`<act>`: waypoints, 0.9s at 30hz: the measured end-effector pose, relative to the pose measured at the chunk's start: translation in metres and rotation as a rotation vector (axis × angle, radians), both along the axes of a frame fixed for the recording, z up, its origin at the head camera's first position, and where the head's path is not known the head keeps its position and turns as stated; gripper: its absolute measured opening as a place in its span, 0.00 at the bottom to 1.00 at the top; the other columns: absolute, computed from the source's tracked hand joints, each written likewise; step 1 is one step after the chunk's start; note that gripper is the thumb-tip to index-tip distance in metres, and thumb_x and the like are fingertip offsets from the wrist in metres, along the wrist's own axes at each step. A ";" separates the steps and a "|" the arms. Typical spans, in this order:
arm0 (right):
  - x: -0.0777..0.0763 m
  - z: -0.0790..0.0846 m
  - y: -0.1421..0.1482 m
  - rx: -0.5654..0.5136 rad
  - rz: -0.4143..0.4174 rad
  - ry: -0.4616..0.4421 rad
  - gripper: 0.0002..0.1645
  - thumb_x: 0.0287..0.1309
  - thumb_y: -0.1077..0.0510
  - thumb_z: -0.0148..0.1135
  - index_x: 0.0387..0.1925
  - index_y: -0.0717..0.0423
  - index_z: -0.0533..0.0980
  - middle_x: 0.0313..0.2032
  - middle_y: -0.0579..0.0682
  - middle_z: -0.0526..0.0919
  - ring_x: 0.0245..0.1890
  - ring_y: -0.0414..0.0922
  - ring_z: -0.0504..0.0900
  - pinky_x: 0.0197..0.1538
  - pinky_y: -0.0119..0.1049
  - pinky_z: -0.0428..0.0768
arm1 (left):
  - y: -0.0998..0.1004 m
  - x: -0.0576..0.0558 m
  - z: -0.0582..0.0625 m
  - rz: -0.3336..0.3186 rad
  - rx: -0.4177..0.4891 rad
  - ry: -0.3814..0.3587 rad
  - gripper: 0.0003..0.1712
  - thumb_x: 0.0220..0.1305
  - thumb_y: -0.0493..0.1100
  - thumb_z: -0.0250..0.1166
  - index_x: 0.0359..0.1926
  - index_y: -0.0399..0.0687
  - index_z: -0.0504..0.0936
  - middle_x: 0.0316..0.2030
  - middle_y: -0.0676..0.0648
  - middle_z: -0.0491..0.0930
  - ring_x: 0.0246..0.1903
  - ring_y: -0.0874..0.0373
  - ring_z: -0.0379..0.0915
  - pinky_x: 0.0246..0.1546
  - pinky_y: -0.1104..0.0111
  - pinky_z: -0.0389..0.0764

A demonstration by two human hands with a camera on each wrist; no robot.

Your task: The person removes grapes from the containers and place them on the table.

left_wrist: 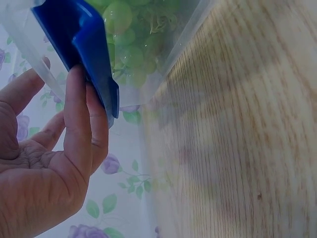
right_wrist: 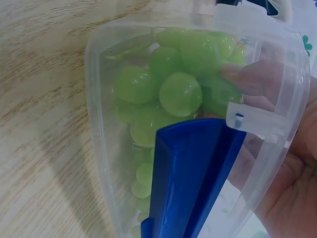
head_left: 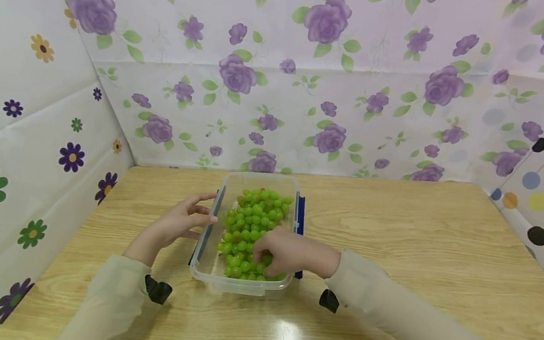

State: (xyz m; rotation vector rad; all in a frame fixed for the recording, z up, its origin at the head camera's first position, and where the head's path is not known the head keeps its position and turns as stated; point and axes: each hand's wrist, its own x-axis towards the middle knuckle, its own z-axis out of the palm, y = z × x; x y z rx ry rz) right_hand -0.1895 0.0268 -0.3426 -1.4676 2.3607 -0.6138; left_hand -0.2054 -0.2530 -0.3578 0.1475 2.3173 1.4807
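Note:
A clear plastic container (head_left: 242, 284) with blue side latches (right_wrist: 185, 178) holds bunches of green grapes (head_left: 254, 211). My right hand (head_left: 286, 249) reaches down into its near right part, thumb and fingers curled round grapes there. Through the clear wall in the right wrist view, the right fingertips (right_wrist: 242, 77) show against the grapes. My left hand (head_left: 180, 221) is at the container's left side, its fingers loosely spread and its thumb at the rim. In the left wrist view, the left fingers (left_wrist: 77, 114) touch the lowered blue latch (left_wrist: 91, 44) on that side.
The container stands on a wooden table (head_left: 393, 224) near the middle of its length. A flowered sheet (head_left: 279, 84) hangs behind the table, with patterned sheets at left and right. A black wrist device (head_left: 158, 289) sits at the left cuff, another (head_left: 329, 301) at the right.

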 end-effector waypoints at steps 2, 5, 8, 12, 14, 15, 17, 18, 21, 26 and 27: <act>0.000 0.001 0.001 -0.010 0.006 -0.008 0.11 0.45 0.70 0.66 0.32 0.56 0.82 0.30 0.46 0.83 0.24 0.33 0.68 0.30 0.24 0.71 | 0.000 0.000 0.000 0.000 0.000 0.001 0.42 0.66 0.50 0.61 0.75 0.57 0.48 0.62 0.35 0.59 0.59 0.42 0.65 0.51 0.50 0.75; -0.001 0.001 0.003 -0.024 0.008 -0.036 0.11 0.46 0.71 0.65 0.33 0.56 0.82 0.30 0.46 0.83 0.24 0.33 0.67 0.30 0.24 0.69 | 0.000 0.000 0.000 0.000 -0.001 0.000 0.42 0.66 0.51 0.61 0.75 0.57 0.48 0.62 0.35 0.60 0.59 0.43 0.65 0.51 0.50 0.75; -0.002 0.001 0.004 -0.038 0.011 -0.052 0.11 0.45 0.71 0.65 0.32 0.57 0.82 0.29 0.45 0.82 0.23 0.33 0.65 0.29 0.24 0.68 | 0.000 0.000 0.000 0.002 0.000 0.001 0.42 0.66 0.50 0.60 0.75 0.57 0.48 0.63 0.35 0.59 0.59 0.42 0.65 0.51 0.50 0.75; -0.004 0.001 0.004 -0.042 0.011 -0.065 0.11 0.45 0.72 0.64 0.32 0.57 0.81 0.28 0.45 0.81 0.23 0.34 0.64 0.28 0.24 0.67 | 0.000 0.000 -0.001 0.005 0.003 0.001 0.42 0.66 0.50 0.60 0.75 0.57 0.48 0.63 0.35 0.59 0.60 0.41 0.64 0.52 0.49 0.75; -0.004 0.001 0.004 -0.043 0.008 -0.078 0.12 0.45 0.72 0.64 0.32 0.57 0.81 0.29 0.45 0.81 0.23 0.34 0.64 0.28 0.24 0.67 | 0.000 0.000 -0.001 0.006 0.002 -0.001 0.42 0.66 0.50 0.61 0.75 0.58 0.49 0.63 0.35 0.59 0.60 0.41 0.64 0.52 0.49 0.75; -0.004 0.001 0.005 -0.045 0.006 -0.085 0.12 0.45 0.73 0.64 0.32 0.57 0.81 0.29 0.45 0.81 0.23 0.34 0.64 0.28 0.24 0.67 | 0.000 0.000 -0.001 0.006 0.002 -0.002 0.42 0.66 0.50 0.61 0.75 0.58 0.49 0.64 0.35 0.59 0.60 0.41 0.64 0.52 0.49 0.75; -0.004 0.001 0.005 -0.052 0.006 -0.093 0.12 0.44 0.73 0.64 0.32 0.57 0.81 0.29 0.46 0.81 0.23 0.34 0.64 0.28 0.24 0.67 | 0.000 0.000 -0.001 0.006 0.000 -0.005 0.42 0.66 0.50 0.61 0.75 0.58 0.49 0.64 0.35 0.59 0.60 0.41 0.64 0.52 0.49 0.75; -0.004 0.001 0.005 -0.057 0.004 -0.098 0.12 0.45 0.73 0.64 0.32 0.57 0.81 0.29 0.46 0.81 0.23 0.34 0.64 0.28 0.24 0.67 | 0.000 0.000 -0.001 0.006 -0.001 -0.006 0.42 0.66 0.50 0.61 0.75 0.58 0.49 0.63 0.35 0.59 0.60 0.41 0.64 0.52 0.49 0.75; -0.005 0.000 0.006 -0.074 0.002 -0.097 0.12 0.45 0.72 0.63 0.32 0.57 0.81 0.29 0.45 0.81 0.22 0.33 0.65 0.27 0.24 0.67 | 0.000 0.000 -0.001 0.006 -0.003 -0.008 0.42 0.66 0.50 0.61 0.75 0.58 0.49 0.63 0.35 0.59 0.60 0.41 0.65 0.51 0.49 0.75; -0.006 -0.001 0.007 -0.104 0.003 -0.078 0.11 0.45 0.71 0.63 0.32 0.56 0.82 0.28 0.45 0.81 0.22 0.33 0.65 0.27 0.24 0.68 | 0.000 -0.001 0.001 0.010 -0.004 -0.020 0.42 0.67 0.50 0.60 0.75 0.58 0.48 0.64 0.34 0.58 0.61 0.40 0.64 0.52 0.49 0.75; -0.006 -0.002 0.008 -0.110 0.000 -0.078 0.11 0.46 0.71 0.63 0.32 0.56 0.82 0.28 0.45 0.82 0.22 0.33 0.65 0.27 0.24 0.67 | 0.000 -0.001 0.001 0.011 -0.005 -0.024 0.42 0.67 0.50 0.60 0.75 0.58 0.48 0.65 0.33 0.57 0.61 0.39 0.63 0.52 0.48 0.74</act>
